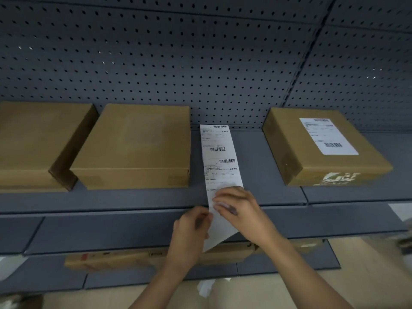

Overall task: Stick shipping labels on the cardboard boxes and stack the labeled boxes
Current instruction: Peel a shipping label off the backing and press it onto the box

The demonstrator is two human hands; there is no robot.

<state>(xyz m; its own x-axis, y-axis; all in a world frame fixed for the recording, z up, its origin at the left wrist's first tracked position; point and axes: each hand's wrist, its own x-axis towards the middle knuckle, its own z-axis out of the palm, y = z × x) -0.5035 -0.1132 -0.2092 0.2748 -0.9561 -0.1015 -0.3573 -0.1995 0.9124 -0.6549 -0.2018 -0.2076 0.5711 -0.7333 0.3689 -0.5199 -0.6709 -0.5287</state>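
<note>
Three cardboard boxes sit on the gray shelf [256,157]. All three are shut, so I cannot tell what is inside them. The left box [33,139] and the middle box [133,143] are plain brown on top and sit very close together. The right box [296,157] stands well apart from them, and a white label [327,136] is stuck flat on its lid. Between the middle box and the right box lies a long label strip [220,161] with barcodes on it. Its near end hangs over the front edge of the shelf. The left hand [191,228] pinches the strip's left edge there. The right hand [240,210] curls its fingers onto the strip and grips it too. Lower down lies a flat box [138,257].
</note>
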